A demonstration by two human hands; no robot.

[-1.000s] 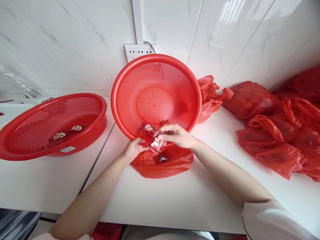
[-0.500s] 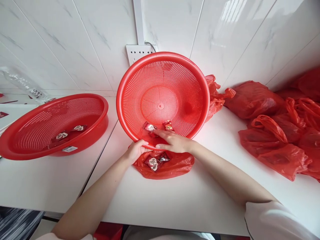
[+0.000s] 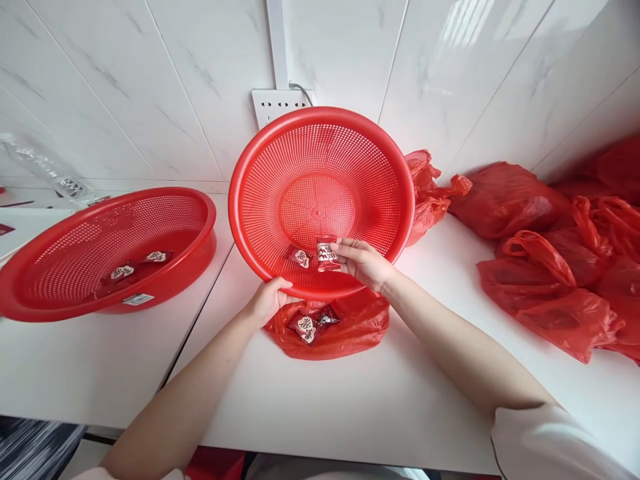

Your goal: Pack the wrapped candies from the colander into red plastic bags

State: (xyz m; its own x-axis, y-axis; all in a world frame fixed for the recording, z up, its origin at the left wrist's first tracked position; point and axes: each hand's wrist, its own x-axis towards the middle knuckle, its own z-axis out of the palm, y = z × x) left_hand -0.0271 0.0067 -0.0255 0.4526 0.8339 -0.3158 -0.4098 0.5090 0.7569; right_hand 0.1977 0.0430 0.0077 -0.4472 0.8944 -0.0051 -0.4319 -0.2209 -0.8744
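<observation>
A round red plastic basket (image 3: 317, 160) stands tilted toward me in the middle of the table. My left hand (image 3: 267, 301) grips its near rim, thumb over the edge. Between the fingertips of my right hand (image 3: 364, 263) is a small red-and-white wrapped candy (image 3: 327, 255), held up just above the basket's lower inner wall. Another wrapped candy (image 3: 300, 257) lies in the basket, left of the held one. Below the rim, a red plastic bag (image 3: 345, 341) rests on the table, with wrapped candies (image 3: 306, 327) on or in it.
On the left, a second red basket (image 3: 193, 257) holds several wrapped candies (image 3: 123, 272). Filled red plastic bags (image 3: 545, 273) are piled at right, and a knotted bag (image 3: 425, 200) sits behind the middle basket. A power strip (image 3: 265, 107) and clear bottle (image 3: 50, 170) are by the wall.
My right hand has closed on a wrapped candy and lifted it up from the basket's lower wall. The basket has shifted slightly left, with my left hand still on its rim.
</observation>
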